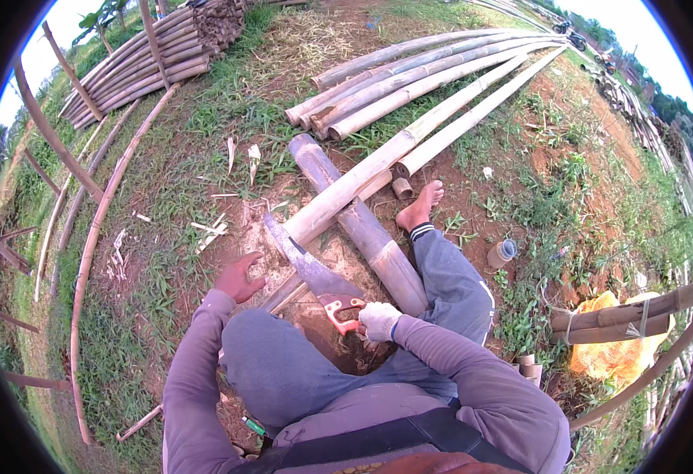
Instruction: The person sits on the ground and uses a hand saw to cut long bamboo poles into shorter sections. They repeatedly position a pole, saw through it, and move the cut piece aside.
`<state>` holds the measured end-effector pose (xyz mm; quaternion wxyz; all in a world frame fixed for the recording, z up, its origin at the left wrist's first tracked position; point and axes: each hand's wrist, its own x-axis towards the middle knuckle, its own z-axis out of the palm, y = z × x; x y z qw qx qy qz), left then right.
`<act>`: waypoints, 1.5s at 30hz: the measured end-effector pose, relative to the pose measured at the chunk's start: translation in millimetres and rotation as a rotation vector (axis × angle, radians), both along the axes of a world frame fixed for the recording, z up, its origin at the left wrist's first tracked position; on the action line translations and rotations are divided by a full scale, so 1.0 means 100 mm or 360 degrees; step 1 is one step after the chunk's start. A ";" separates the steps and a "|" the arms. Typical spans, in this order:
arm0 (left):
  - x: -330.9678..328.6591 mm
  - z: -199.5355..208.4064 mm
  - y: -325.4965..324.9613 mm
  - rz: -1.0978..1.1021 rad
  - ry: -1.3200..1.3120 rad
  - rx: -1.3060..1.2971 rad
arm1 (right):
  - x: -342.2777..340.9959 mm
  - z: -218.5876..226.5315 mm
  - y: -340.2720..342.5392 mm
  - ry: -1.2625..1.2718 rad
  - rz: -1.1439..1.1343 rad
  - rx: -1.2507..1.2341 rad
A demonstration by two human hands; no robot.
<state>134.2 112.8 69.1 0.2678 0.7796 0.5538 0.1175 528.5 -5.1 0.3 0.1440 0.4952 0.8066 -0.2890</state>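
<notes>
My right hand [378, 321], in a white glove, grips the red handle of a hand saw [308, 267], whose grey blade points up and left. The blade lies over a long pale bamboo pole [378, 167] that runs from my knees to the upper right. A thicker grey bamboo piece [366, 233] crosses beneath it. My left hand [238, 278] is bare, fingers spread, resting on the ground left of the pole's near end. My bare right foot [420, 208] rests beside the thick piece.
A bundle of bamboo poles [410, 79] lies ahead, another stack [145, 59] at upper left. Short cut bamboo rings [402, 188] and a cylinder [501, 253] lie on the dirt. A yellow sack [611, 355] and tied poles [631, 316] are at right.
</notes>
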 end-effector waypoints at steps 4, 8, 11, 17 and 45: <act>0.68 0.02 0.79 -0.0198 0.0398 0.0142 | 0.14 0.10 0.03 -0.0037 -0.0055 -0.0011; 1.36 0.07 1.11 -0.0150 0.0581 -0.0113 | 0.28 0.09 0.01 -0.0038 -0.0243 -0.0014; 1.47 -0.16 1.26 -0.0025 0.0633 -0.0182 | 0.24 0.11 0.09 -0.0006 -0.0309 -0.0027; 1.08 -0.30 1.14 0.0013 0.0533 -0.0139 | 0.30 0.01 0.15 0.0056 -0.0382 0.0028; -0.95 0.23 -1.41 0.0783 0.0292 0.0859 | -0.20 -0.17 0.30 0.0778 -0.0748 0.0145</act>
